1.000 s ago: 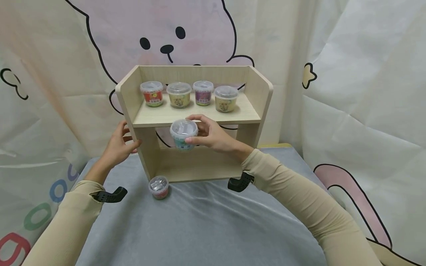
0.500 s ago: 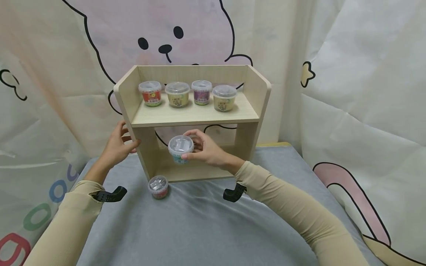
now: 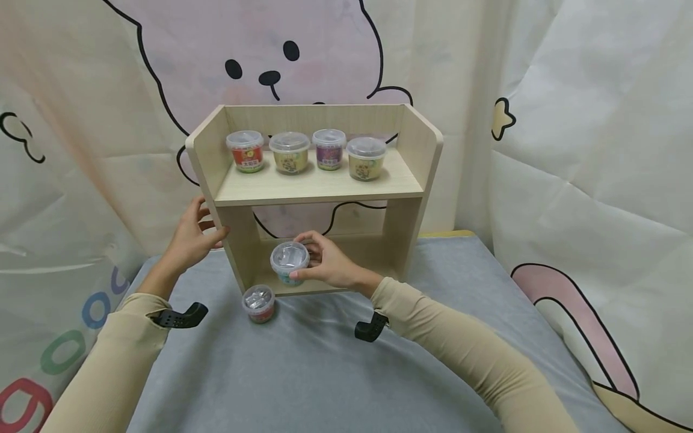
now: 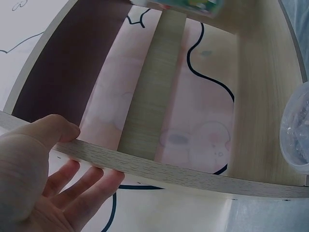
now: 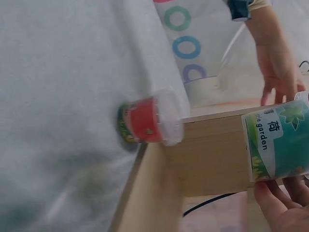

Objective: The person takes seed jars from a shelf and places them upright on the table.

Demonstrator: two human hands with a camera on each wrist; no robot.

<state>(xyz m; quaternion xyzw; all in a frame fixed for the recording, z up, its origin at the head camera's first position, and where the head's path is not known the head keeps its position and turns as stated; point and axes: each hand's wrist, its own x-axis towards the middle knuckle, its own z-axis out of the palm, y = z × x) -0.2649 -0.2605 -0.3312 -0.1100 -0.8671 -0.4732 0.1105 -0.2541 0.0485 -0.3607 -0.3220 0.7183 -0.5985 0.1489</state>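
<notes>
My right hand holds a small clear plastic tub by its side, at the front of the shelf's lower level. In the right wrist view the tub has a teal label reading "little garden". My left hand grips the left side panel of the light wooden shelf; in the left wrist view its thumb lies on one side of the panel and its fingers on the other. Another lidded tub, with a red label, stands on the cloth by the shelf's front left corner.
Several lidded tubs stand on the upper level: a red-labelled tub, yellowish ones such as the far right tub, and a purple one. Grey cloth covers the table. A printed curtain hangs behind.
The right hand has lowered the teal-labelled tub, moving slightly left, from the upper board's front edge to the lower level. The left hand has stayed on the side panel.
</notes>
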